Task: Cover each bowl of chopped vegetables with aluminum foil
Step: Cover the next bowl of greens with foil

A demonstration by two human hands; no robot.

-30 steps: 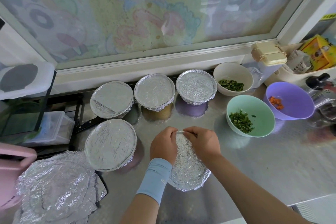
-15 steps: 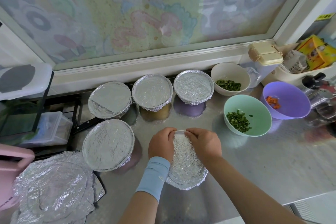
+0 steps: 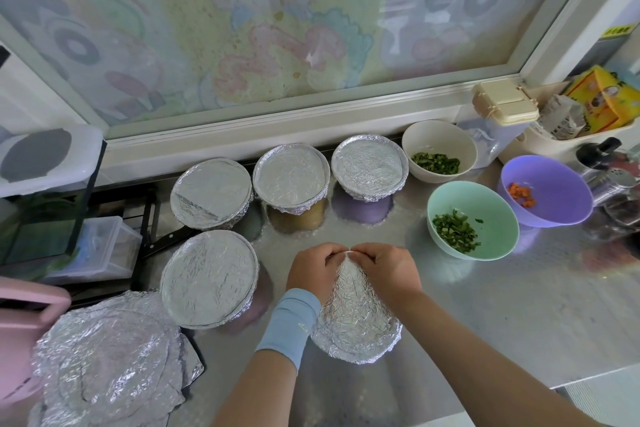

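Aluminum foil (image 3: 353,319) is spread over a bowl on the steel worktop (image 3: 485,305) at centre, its far edge pinched between the fingertips of the left hand (image 3: 313,269) and the right hand (image 3: 388,269), which are curled and held close together. Four foil-covered bowls (image 3: 209,277) are counted to the left and behind. Three bowls are seen uncovered on the right: a white bowl (image 3: 439,149), a green bowl (image 3: 472,220) and a purple bowl (image 3: 547,189).

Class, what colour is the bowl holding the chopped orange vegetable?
Purple: the bowl at far right, seen best in the head view.
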